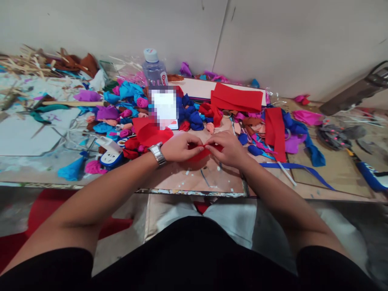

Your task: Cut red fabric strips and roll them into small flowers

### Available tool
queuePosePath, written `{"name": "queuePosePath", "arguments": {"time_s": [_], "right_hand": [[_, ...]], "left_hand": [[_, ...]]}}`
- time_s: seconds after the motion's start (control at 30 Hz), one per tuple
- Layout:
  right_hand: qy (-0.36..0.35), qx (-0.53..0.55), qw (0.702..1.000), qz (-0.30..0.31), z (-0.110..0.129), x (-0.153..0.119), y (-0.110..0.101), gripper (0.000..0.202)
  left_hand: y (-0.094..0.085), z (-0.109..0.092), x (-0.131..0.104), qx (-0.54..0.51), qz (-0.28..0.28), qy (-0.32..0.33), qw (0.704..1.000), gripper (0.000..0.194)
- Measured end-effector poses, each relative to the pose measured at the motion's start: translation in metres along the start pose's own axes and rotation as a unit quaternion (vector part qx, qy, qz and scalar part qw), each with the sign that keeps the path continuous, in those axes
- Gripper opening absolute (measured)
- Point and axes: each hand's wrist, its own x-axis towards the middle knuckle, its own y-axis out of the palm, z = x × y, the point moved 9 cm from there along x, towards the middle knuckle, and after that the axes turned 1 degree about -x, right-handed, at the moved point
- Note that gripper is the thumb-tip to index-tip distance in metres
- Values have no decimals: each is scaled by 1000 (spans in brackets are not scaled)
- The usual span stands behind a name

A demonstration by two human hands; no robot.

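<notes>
My left hand (182,147), with a metal watch (157,153) on its wrist, pinches a piece of red cloth (195,157) between thumb and fingertips. On the same piece my right hand (226,148) is closed too, its fingertips almost meeting the left ones. The cloth hangs just above the table, partly hidden by the fingers. Behind my left hand lies a loose red sheet (151,132). To the right of my right hand is a folded red strip (275,135); another red stack (238,98) lies further back.
Coloured cloth rosettes (194,115) crowd the table's back. A water bottle (154,70) stands behind a blurred-out bright screen. A power strip (110,153), pliers (45,111) and white board (27,135) are on the left. A blue ribbon (309,170) and dark flask (351,91) are right.
</notes>
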Motion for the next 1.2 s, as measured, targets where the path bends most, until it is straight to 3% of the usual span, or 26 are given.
{"name": "queuePosePath", "arguments": {"time_s": [0.17, 0.67, 1.2], "right_hand": [[-8, -26, 999, -28, 1, -4, 1, 10], [-16, -31, 999, -28, 4, -3, 6, 12], [-20, -56, 997, -54, 9, -4, 0, 14]], "left_hand": [[3, 5, -1, -1, 5, -21, 1000, 37], [5, 5, -1, 39, 5, -18, 999, 37], [5, 9, 2, -89, -12, -58, 994, 24]]}}
